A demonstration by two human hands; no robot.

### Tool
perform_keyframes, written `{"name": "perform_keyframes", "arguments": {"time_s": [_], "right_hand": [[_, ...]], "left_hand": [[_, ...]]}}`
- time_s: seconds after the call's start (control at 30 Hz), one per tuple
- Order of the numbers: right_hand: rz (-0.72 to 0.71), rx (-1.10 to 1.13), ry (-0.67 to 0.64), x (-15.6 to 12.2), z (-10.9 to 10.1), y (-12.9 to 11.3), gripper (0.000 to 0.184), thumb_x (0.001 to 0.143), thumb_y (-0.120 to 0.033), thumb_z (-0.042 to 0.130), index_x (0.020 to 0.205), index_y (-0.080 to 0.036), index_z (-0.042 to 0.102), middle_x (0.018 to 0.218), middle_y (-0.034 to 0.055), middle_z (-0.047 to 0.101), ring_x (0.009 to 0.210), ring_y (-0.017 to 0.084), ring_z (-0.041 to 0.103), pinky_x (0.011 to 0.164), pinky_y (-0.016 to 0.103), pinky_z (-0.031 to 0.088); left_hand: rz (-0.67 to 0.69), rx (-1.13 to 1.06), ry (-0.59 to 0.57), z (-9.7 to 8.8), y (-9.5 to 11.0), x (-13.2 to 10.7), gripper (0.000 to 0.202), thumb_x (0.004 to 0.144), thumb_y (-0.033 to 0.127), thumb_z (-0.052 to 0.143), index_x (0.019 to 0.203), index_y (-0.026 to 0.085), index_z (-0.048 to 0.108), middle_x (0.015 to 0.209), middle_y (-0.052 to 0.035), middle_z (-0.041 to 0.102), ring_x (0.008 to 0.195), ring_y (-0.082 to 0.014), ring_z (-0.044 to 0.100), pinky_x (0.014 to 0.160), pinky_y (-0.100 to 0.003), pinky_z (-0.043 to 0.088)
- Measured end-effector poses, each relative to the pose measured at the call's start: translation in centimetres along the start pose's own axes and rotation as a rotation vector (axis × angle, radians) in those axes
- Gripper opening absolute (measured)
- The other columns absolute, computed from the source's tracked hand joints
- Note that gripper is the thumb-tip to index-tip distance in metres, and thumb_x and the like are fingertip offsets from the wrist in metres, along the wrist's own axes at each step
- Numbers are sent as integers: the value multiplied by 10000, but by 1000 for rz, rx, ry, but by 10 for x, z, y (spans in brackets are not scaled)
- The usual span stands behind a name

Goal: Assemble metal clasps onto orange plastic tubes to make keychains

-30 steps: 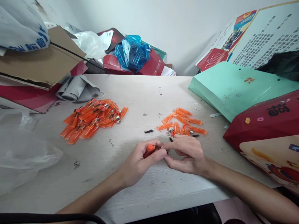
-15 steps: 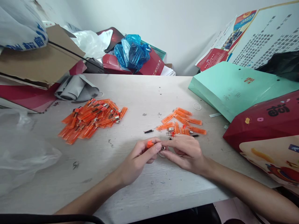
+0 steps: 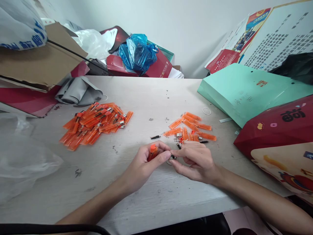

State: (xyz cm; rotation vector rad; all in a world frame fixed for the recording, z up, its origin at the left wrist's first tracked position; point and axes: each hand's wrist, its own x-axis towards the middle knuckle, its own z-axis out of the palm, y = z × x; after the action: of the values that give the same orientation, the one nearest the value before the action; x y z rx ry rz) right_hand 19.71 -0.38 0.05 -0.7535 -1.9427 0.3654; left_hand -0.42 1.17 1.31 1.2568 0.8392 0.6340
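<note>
My left hand is curled around an orange lighter, its orange top showing above the palm. The thumb and index finger of that hand pinch together by a small metal lighter cap. My right hand grips this cap between thumb and index finger, and the two hands' fingertips meet there. Just beyond the right hand lie several orange lighter bodies with loose metal caps and small black parts. A black part rests beyond the left hand. Farther left is a large pile of orange lighters.
A clear plastic bag spreads over the table's left side. Behind it are cardboard boxes and a grey rolled sheet. A mint-green bag and a dark red bag border the right. A rubber band lies on the table.
The lighter in my left hand has tilted more upright and shifted slightly left, showing more of its body. My right hand still pinches the metal cap, now turned slightly.
</note>
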Motion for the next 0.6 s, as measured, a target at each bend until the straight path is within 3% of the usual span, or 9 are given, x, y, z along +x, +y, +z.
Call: {"name": "perform_keyframes", "arguments": {"time_s": [0.37, 0.6], "right_hand": [[-5, -18, -70, 4, -6, -4, 74, 966, -172, 626, 999, -171, 692, 553, -82, 410, 493, 85, 380, 491, 253, 329], [-2, -2, -51, 2, -3, -2, 53, 953, -164, 640, 973, -187, 683, 550, -84, 430, 489, 77, 394, 479, 245, 330]], "left_hand": [[6, -7, -24, 0, 3, 0, 257, 992, 383, 619, 858, 164, 628, 716, 31, 501, 641, -98, 385, 620, -258, 326], [15, 6, -38, 0, 5, 0, 256, 999, 375, 610, 854, 164, 624, 734, 28, 507, 635, -92, 373, 608, -255, 318]]}}
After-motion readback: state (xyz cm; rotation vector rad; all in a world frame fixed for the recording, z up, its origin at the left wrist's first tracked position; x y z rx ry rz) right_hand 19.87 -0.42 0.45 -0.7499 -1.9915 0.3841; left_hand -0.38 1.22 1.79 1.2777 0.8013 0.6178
